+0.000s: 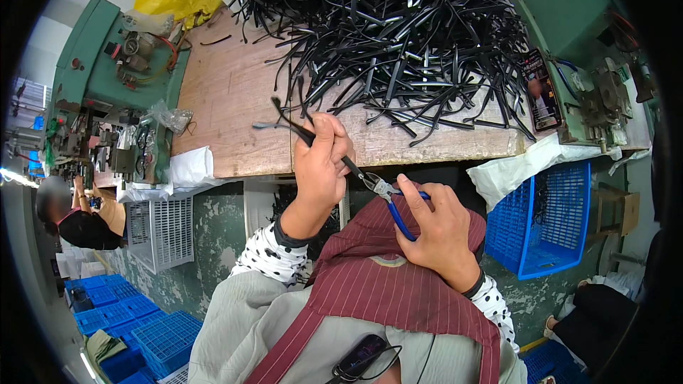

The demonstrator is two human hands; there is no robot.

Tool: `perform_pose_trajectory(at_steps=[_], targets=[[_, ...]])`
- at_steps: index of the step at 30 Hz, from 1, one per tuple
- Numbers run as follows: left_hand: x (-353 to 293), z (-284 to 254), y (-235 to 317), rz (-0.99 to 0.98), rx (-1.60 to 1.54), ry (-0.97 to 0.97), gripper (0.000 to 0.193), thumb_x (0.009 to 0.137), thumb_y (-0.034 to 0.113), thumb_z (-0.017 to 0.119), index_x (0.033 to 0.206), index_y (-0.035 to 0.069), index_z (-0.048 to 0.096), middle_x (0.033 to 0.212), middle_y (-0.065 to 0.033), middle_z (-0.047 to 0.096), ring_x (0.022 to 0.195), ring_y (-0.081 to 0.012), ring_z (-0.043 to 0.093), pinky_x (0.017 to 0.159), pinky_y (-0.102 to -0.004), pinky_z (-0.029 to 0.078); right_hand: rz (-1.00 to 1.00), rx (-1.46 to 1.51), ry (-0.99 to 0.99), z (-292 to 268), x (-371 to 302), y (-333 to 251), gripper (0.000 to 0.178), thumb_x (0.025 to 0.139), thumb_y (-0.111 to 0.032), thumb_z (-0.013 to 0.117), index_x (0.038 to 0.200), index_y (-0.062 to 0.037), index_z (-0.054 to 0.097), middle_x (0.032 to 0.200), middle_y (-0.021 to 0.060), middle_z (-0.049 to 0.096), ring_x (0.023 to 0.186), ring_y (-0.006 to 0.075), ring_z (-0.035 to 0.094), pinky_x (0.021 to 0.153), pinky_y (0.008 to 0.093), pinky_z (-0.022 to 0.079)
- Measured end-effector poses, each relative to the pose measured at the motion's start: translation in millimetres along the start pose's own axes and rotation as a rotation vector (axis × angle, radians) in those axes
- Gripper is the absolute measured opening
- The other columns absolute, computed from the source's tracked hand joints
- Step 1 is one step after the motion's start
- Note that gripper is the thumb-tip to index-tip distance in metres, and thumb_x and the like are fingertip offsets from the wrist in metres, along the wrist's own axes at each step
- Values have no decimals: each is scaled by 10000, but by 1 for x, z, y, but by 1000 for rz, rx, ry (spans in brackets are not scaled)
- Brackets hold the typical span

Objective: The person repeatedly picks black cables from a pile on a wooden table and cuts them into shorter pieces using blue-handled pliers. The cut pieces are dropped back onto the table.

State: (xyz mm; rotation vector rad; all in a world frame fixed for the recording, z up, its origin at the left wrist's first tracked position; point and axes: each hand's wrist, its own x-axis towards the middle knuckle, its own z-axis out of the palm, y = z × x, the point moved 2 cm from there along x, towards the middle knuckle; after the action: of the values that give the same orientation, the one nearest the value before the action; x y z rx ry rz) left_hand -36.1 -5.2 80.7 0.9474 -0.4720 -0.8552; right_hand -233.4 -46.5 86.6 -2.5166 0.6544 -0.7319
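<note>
My left hand pinches a few black eyeglass temple arms, their curved ends fanning out above my knuckles. One end of an arm points down to the right, at the jaws of a pair of cutting pliers. The blue handles of the pliers lie in my right hand, whose fingers are wrapped round them. Whether the jaws touch the arm is too small to tell. Beyond my hands, a large heap of black temple arms covers the far part of the wooden table.
Green machines stand left and right of the table. A phone leans near the right machine. Below the table edge are a blue crate and a white crate. Another person sits far left. White cloth hangs at the edge.
</note>
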Motion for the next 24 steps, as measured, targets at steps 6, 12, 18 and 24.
perform_pose_trajectory(at_steps=[6,12,18,24], targets=[[-5,-2,10,-190,-5,-142,332,1038,368,415,870,93,493,553,50,315,415,-55,240,394,-219,224,-100,-55,14,-9,-4,-12,746,574,-119,754,1301,-140,585,946,102,537,768,261,522,604,361,449],[-19,4,26,-233,2,-316,328,1039,360,416,860,95,490,551,52,282,416,-55,228,397,-224,219,-108,-91,21,-21,-16,-34,713,601,-112,746,1297,-124,590,884,99,527,735,262,534,588,360,457],[-54,19,29,240,-22,111,337,1035,391,421,859,106,461,588,51,307,469,-53,259,418,-226,217,-63,-46,71,-25,-28,-47,744,609,-136,770,1324,-103,565,840,102,514,695,258,579,579,357,487],[-77,34,22,580,133,217,393,1000,478,456,842,119,440,631,31,336,532,-55,291,453,-213,226,79,103,64,-22,-42,-60,779,639,-213,791,1363,-114,520,843,107,523,680,272,598,597,377,502]])
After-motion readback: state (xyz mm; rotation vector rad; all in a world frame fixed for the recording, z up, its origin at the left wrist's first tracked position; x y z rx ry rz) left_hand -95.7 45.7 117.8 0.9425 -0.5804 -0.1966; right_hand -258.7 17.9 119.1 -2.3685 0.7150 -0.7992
